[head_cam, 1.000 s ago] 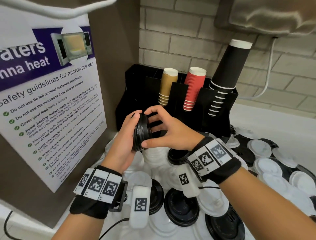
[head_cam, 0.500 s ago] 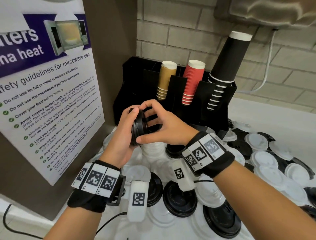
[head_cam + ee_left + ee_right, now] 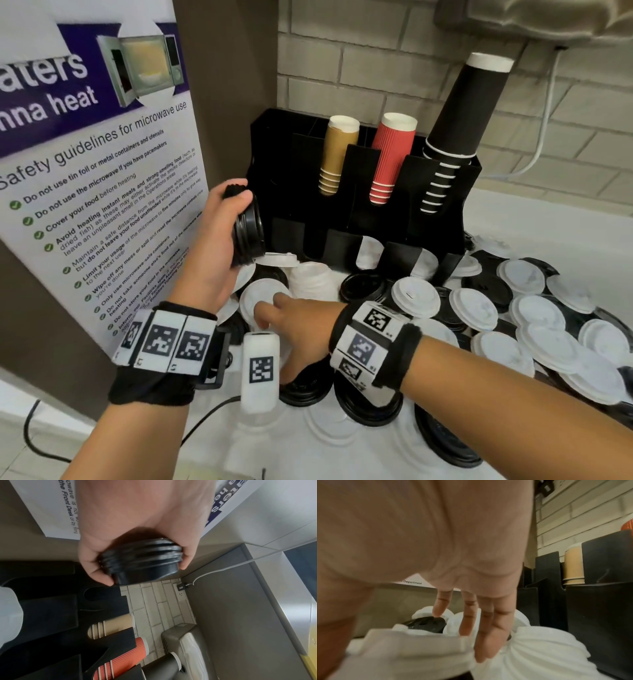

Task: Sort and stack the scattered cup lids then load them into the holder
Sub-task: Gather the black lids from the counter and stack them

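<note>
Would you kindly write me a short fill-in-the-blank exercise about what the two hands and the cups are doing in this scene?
1. The left hand grips a stack of round plastic lids coloured ____.
2. The right hand reaches, fingers straight, over the scattered lids and holds ____.
3. In the black holder, between the tan paper cups and the tall black cups, stand ribbed cups coloured ____.

Missing words: black; nothing; red

The right hand [image 3: 294,329] is letting go of the stack of black lids [image 3: 248,233] that both hands were gripping a second ago and is dropping toward the loose lids on the bench [image 3: 565,246], its fingers [image 3: 488,628] now spreading straight over a white lid [image 3: 263,298] beside a black one. The left hand [image 3: 209,253] is now carrying the stack alone, lifting it up and leftward so it is coming level with the left end of the holder [image 3: 274,171].
</note>
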The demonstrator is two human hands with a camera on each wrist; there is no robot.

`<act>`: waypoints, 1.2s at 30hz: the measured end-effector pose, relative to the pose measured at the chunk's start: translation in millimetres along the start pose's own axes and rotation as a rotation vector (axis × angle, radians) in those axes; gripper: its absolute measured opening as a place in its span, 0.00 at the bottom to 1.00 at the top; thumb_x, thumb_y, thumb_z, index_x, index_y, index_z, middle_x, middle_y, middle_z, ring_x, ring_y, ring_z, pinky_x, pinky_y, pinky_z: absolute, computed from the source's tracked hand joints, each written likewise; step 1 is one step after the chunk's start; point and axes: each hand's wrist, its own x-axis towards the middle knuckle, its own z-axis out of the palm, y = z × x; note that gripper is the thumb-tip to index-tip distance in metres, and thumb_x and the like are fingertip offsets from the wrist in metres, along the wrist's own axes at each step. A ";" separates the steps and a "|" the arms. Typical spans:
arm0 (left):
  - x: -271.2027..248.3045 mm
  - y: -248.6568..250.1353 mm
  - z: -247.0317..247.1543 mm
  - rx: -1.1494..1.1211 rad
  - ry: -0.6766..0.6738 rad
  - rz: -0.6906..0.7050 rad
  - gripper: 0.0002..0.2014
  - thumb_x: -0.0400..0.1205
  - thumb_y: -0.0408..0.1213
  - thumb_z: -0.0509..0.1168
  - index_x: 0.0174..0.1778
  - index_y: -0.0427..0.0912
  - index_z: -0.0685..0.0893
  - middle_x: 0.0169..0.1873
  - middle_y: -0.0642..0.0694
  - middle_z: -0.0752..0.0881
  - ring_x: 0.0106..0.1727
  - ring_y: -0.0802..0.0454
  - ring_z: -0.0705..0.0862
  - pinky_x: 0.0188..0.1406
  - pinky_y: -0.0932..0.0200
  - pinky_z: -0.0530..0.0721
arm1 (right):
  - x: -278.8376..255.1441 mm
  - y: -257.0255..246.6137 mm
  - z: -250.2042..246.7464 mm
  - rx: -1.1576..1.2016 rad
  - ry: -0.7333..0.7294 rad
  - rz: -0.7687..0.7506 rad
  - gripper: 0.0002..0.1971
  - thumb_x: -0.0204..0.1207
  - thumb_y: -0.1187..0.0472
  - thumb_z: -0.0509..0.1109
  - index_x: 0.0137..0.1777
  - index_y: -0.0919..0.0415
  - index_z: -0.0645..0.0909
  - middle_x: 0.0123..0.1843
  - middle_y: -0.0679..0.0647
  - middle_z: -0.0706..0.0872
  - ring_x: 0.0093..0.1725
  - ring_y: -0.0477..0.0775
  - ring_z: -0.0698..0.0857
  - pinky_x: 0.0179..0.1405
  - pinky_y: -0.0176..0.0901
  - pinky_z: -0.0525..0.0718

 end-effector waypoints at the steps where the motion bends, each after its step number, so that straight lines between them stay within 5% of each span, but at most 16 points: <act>1: -1.1 -0.1 -0.4 0.007 -0.001 -0.001 0.10 0.82 0.44 0.60 0.58 0.55 0.81 0.41 0.55 0.86 0.38 0.60 0.85 0.29 0.64 0.81 | 0.1 0.8 -0.2 0.003 0.007 -0.003 0.37 0.63 0.53 0.83 0.67 0.58 0.65 0.58 0.57 0.70 0.47 0.59 0.79 0.41 0.49 0.81; 5: -2.4 1.3 -3.8 -0.011 0.006 -0.025 0.16 0.75 0.49 0.63 0.58 0.56 0.81 0.42 0.54 0.85 0.39 0.59 0.84 0.29 0.63 0.81 | -12.4 15.0 -22.4 0.001 0.078 0.090 0.34 0.68 0.54 0.79 0.68 0.57 0.63 0.60 0.58 0.71 0.50 0.59 0.78 0.41 0.47 0.77; 8: -2.5 0.9 -5.1 -0.015 0.016 -0.015 0.17 0.75 0.49 0.63 0.59 0.54 0.80 0.40 0.55 0.85 0.38 0.60 0.84 0.28 0.63 0.81 | -23.5 22.0 -36.1 -0.239 0.160 0.210 0.32 0.71 0.48 0.75 0.70 0.56 0.64 0.64 0.57 0.71 0.60 0.62 0.75 0.53 0.56 0.77; 13: -2.5 -0.7 -2.8 -0.007 0.005 -0.017 0.15 0.75 0.49 0.63 0.57 0.56 0.81 0.41 0.56 0.86 0.39 0.59 0.85 0.30 0.63 0.82 | -19.1 -1.6 -7.5 -0.175 0.118 0.076 0.40 0.63 0.34 0.76 0.67 0.58 0.67 0.58 0.54 0.71 0.53 0.57 0.72 0.47 0.51 0.70; 20: -3.9 -2.5 -1.0 -0.011 -0.009 -0.014 0.14 0.75 0.49 0.64 0.56 0.58 0.82 0.42 0.57 0.86 0.43 0.60 0.85 0.35 0.64 0.82 | 0.7 -18.0 19.3 -0.149 0.163 0.117 0.34 0.73 0.46 0.73 0.72 0.55 0.61 0.64 0.56 0.65 0.55 0.64 0.76 0.44 0.51 0.72; 26: -5.0 -1.8 -3.6 -0.008 -0.003 -0.018 0.14 0.74 0.50 0.64 0.56 0.58 0.82 0.40 0.58 0.86 0.40 0.61 0.84 0.32 0.64 0.82 | -12.9 -2.8 -9.8 -0.362 0.244 0.333 0.37 0.72 0.41 0.71 0.76 0.52 0.57 0.76 0.59 0.61 0.65 0.67 0.72 0.55 0.58 0.71; 29: -4.6 -2.4 -2.1 -0.009 -0.002 -0.015 0.14 0.74 0.49 0.64 0.56 0.57 0.81 0.42 0.57 0.86 0.41 0.60 0.85 0.32 0.64 0.82 | -20.9 3.1 -12.7 -0.371 0.183 0.219 0.42 0.68 0.37 0.73 0.75 0.54 0.60 0.73 0.58 0.64 0.68 0.64 0.71 0.58 0.57 0.73; 32: -3.6 -3.8 1.5 -0.003 -0.002 -0.007 0.15 0.74 0.49 0.64 0.57 0.56 0.81 0.47 0.54 0.85 0.43 0.61 0.86 0.33 0.65 0.83 | -25.0 0.6 -4.1 -0.256 -0.023 0.135 0.44 0.60 0.40 0.82 0.72 0.52 0.64 0.67 0.56 0.66 0.63 0.61 0.72 0.45 0.51 0.76; 36: -1.7 -5.6 5.2 0.013 -0.006 -0.015 0.14 0.74 0.49 0.64 0.56 0.58 0.82 0.49 0.54 0.86 0.46 0.61 0.86 0.36 0.64 0.83 | -24.1 0.1 3.9 -0.333 0.029 0.109 0.43 0.59 0.47 0.84 0.72 0.53 0.66 0.69 0.56 0.60 0.64 0.61 0.67 0.44 0.49 0.72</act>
